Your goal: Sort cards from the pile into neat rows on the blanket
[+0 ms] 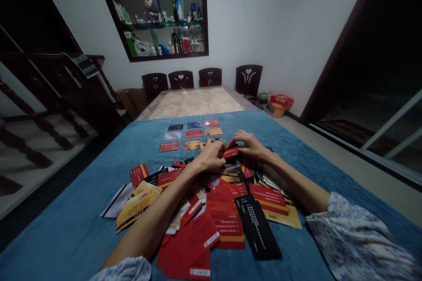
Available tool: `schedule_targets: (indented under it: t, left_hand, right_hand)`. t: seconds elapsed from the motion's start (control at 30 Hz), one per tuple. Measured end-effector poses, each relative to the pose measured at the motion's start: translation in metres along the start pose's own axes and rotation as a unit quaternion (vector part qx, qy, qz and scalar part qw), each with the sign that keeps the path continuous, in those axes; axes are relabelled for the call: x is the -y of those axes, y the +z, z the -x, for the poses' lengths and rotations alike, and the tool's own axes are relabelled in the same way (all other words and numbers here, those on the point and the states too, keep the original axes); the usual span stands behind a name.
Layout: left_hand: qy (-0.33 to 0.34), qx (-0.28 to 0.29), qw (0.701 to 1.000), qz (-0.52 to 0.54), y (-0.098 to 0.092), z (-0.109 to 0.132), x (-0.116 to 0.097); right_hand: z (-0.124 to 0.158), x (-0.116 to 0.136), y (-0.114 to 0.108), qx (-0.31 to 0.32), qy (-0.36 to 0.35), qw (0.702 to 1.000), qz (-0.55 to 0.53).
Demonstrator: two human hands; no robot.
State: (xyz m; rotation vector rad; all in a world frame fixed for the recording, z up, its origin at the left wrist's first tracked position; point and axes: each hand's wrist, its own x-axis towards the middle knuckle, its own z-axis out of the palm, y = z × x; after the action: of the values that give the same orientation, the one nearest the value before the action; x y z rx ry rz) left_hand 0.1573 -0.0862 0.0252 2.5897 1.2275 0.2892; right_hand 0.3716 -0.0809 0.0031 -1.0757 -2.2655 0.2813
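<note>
Both my hands meet over the far edge of a loose heap of cards (224,210) on a blue cloth (82,228). My left hand (211,154) and my right hand (249,144) pinch the two ends of one red card (230,153) between them, fingers closed on it. Just beyond them lie neat rows of single cards (193,134), red, blue, orange and black, laid face up. The heap under my forearms mixes red, black and yellow cards that overlap each other.
The blue cloth covers the near part of a long table; bare marble tabletop (194,103) shows past it. Several dark chairs (211,77) stand at the far end under a wall cabinet (158,17). A wooden stair rail (49,92) is at left, a glass door (389,131) at right.
</note>
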Motion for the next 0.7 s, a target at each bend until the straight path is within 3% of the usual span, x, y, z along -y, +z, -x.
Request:
schedule_targets:
  t: [0.33,0.53,0.7]
  left_hand:
    - [0.006,-0.027,1.0,-0.003,-0.005,0.002,-0.005]
    - [0.013,-0.08,0.997,-0.011,-0.001,0.001,-0.006]
    - [0.017,-0.1,0.995,-0.002,0.0,0.0,-0.004]
  right_hand:
    - [0.0,-0.002,0.01,-0.05,-0.057,0.988,0.133]
    - [-0.001,0.004,0.012,-0.063,-0.056,0.972,0.218]
    - [-0.003,0.006,0.016,-0.093,-0.087,0.966,0.226]
